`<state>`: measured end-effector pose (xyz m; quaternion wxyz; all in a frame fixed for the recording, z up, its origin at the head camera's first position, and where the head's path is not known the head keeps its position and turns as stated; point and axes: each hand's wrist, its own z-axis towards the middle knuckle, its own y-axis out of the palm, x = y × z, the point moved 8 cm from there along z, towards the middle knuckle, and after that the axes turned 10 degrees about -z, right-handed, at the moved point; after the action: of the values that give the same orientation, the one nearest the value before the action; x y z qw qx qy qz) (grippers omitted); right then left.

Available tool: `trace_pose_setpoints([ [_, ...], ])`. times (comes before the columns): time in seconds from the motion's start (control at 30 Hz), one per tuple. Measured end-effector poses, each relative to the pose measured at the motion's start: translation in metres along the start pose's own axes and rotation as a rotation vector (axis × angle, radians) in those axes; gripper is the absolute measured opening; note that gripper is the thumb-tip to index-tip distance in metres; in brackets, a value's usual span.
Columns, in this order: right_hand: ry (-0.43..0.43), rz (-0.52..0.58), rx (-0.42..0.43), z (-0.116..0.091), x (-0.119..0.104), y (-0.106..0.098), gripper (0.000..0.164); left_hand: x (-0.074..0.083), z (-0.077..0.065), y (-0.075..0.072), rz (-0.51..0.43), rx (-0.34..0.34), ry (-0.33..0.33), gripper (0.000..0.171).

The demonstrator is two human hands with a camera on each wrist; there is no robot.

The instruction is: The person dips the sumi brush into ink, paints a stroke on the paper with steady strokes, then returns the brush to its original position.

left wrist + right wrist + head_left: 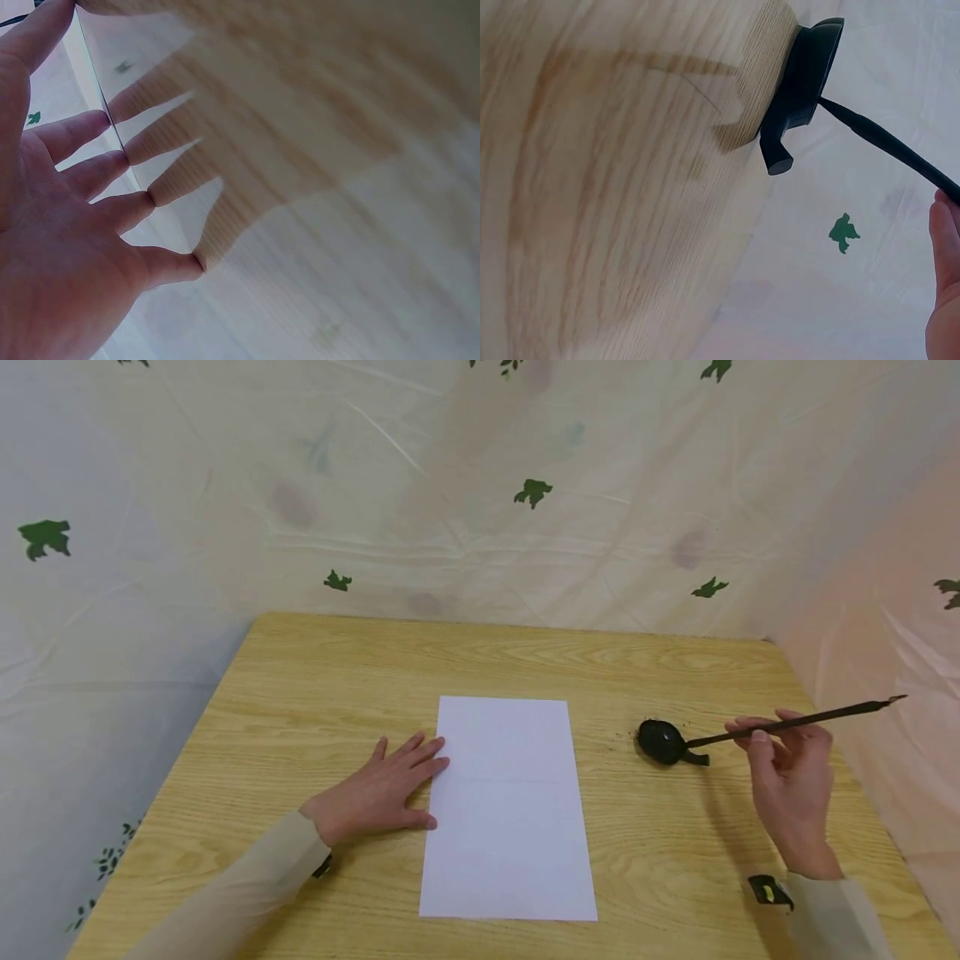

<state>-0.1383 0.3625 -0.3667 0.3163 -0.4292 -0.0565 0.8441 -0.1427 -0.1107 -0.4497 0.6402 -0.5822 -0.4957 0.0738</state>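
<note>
A white sheet of paper (506, 843) lies on the wooden table. At its left edge my left hand (384, 792) rests with fingers spread, the fingertips overlapping the sheet. In the left wrist view the same hand (79, 217) shows its palm side. My right hand (798, 793) pinches a dark ink brush (821, 716) between thumb and fingers, slanting it down to the left. The brush's lower end reaches into a small black ink dish (660, 743) with a stubby handle. In the right wrist view the brush (891, 144) meets the dish (801, 86) at its rim, its very tip hidden inside.
The wooden table (337, 693) is backed by a pale curtain (450, 527) with green leaf shapes, which also hangs at both sides. Small dark specks lie around the dish. A dark strap (770, 891) sits at my right wrist.
</note>
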Motion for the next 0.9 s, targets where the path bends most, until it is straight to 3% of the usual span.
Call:
trace_pose_setpoints([
  [0.2,0.029,0.11,0.025,0.001,0.001,0.003,0.041,0.0,0.0,0.0,0.0,0.0,-0.002,0.085],
  [0.6,0.028,-0.098,0.018,-0.001,-0.003,0.004,0.041,0.0,-0.001,0.0,-0.004,0.009,0.006,0.085],
  [0.73,0.02,-0.088,0.029,-0.001,-0.004,0.003,0.04,0.0,-0.001,0.0,0.0,0.01,0.007,0.085],
  [0.9,-0.009,0.013,0.072,0.0,-0.01,0.001,0.042,0.0,-0.001,-0.001,0.002,0.01,0.005,0.085],
])
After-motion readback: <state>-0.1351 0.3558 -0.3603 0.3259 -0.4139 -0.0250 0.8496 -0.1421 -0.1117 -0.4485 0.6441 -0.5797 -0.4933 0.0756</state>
